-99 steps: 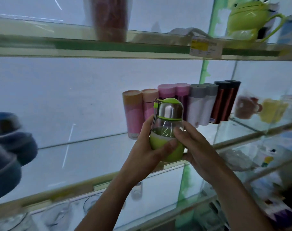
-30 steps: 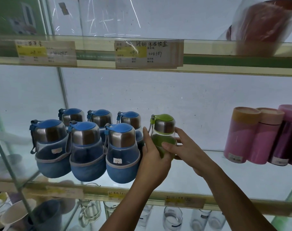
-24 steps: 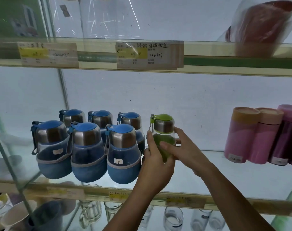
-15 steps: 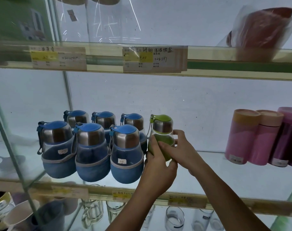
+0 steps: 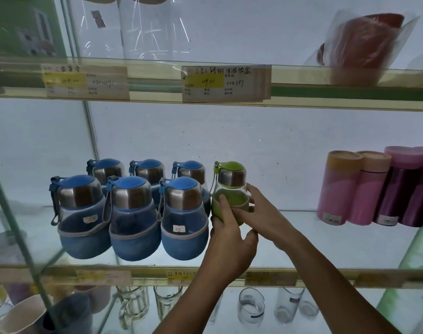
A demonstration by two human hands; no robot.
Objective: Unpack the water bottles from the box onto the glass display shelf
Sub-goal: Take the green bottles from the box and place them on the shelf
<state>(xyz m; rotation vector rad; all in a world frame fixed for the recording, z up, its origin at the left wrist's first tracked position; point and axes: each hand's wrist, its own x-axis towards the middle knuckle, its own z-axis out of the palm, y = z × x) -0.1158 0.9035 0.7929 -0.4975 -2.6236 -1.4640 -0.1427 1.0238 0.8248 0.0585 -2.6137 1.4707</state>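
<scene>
— Head view: where's the green bottle point(image 5: 231, 189)?

— Upright over the glass shelf point(image 5: 314, 239), a little right of centre, with both grips on it. Its green lid and steel cap stand clear above the fingers. Its base is hidden behind them, so I cannot tell whether it touches the glass.

— The left grip point(image 5: 229, 239)?

— It comes up from 6 o'clock and holds the bottle's lower half, which sits at its 12 o'clock. The forefinger lies up the front of the green sleeve, the other fingers curl round the left flank, and the thumb stands out toward 2 o'clock.

— And the right grip point(image 5: 266, 216)?

— It reaches in from 5 o'clock, half closed round the sleeve, thumb across the front and fingers round the right side. The bottle lies at its 10 o'clock.

— Neighbours?

— Six blue bottles point(image 5: 133, 213) stand in two rows at the green bottle's 9 o'clock, and the nearest back-row one is just beside it. Pink and purple flasks point(image 5: 338, 189) stand well apart at 3 o'clock. Clear glasses point(image 5: 251, 307) sit on the level below, at 6 o'clock. A price tag point(image 5: 226, 83) hangs on the upper shelf edge at 12 o'clock.
</scene>
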